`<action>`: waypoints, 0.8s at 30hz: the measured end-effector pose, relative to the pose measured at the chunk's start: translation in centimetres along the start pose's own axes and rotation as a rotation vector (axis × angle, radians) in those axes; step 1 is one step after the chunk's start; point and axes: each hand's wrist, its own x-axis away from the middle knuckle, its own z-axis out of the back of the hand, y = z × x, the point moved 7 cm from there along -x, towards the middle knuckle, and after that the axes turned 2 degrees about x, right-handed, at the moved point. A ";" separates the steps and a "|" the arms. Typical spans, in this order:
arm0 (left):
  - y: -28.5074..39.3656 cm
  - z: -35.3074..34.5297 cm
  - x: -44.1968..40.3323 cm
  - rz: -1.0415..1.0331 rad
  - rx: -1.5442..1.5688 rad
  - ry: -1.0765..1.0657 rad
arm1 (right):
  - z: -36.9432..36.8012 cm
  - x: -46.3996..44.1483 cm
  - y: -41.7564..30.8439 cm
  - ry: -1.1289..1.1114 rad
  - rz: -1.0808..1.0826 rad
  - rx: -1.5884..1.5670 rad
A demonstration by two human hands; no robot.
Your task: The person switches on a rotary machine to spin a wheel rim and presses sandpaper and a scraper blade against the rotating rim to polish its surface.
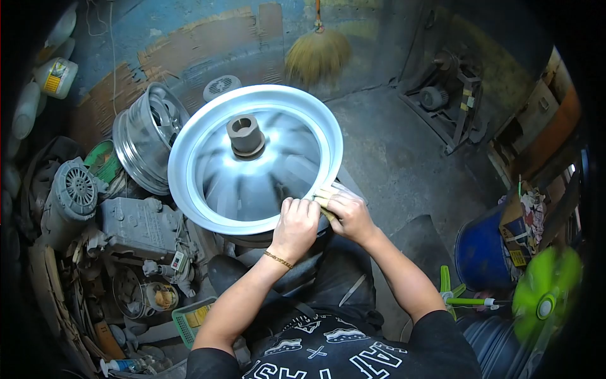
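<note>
A silver wheel rim (255, 228) sits tilted on a spindle, held by a brown nut (245, 134) at its centre. Its spokes are smeared, as from spinning. At the near edge of the rim, my left hand (297, 227) is closed, its knuckles against the lip; what it holds, if anything, is hidden. Right beside it, my right hand (346, 215) is closed at the same edge, pinching a thin yellowish strip (327, 216) whose material I cannot make out. Both hands nearly touch each other.
Another wheel rim (136, 148) leans at the left, near a grey motor (71, 192) and a dusty metal housing (140, 224). A green fan (548, 297) and a blue drum (480, 246) stand at the right. A broom (317, 55) hangs behind; a motor stand (442, 101) is farther back.
</note>
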 end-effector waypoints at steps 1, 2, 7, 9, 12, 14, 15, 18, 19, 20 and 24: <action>0.1 0.0 0.0 -0.016 -0.012 0.017 | -0.2 0.3 0.4 0.004 -0.010 0.001; 0.2 0.0 -0.1 -0.032 -0.025 0.034 | -0.3 0.3 0.5 0.008 -0.020 0.001; 0.4 -0.1 -0.6 -0.065 -0.033 0.058 | 0.1 0.5 0.4 0.091 -0.008 -0.012; 0.5 0.0 -0.7 -0.087 -0.043 0.100 | 0.1 0.8 0.5 0.107 -0.032 -0.017; 0.7 0.0 -0.9 -0.113 -0.034 0.096 | -0.1 1.2 0.8 0.122 -0.064 -0.029; 1.0 0.2 -1.1 -0.121 -0.039 0.110 | 0.0 1.3 0.9 0.136 -0.039 -0.010; 1.0 0.2 -1.2 -0.122 -0.038 0.108 | -0.1 1.4 0.9 0.136 -0.042 -0.011; 1.1 0.1 -1.3 -0.135 -0.012 0.111 | -0.2 1.7 1.2 0.161 -0.085 -0.059; 1.1 0.1 -1.3 -0.140 -0.019 0.117 | -0.3 1.8 1.3 0.174 -0.088 -0.057; 1.1 0.1 -1.4 -0.145 -0.026 0.123 | -0.4 1.9 1.3 0.188 -0.092 -0.055; 1.3 0.1 -1.4 -0.151 -0.022 0.114 | -0.4 2.2 1.3 0.232 -0.090 -0.044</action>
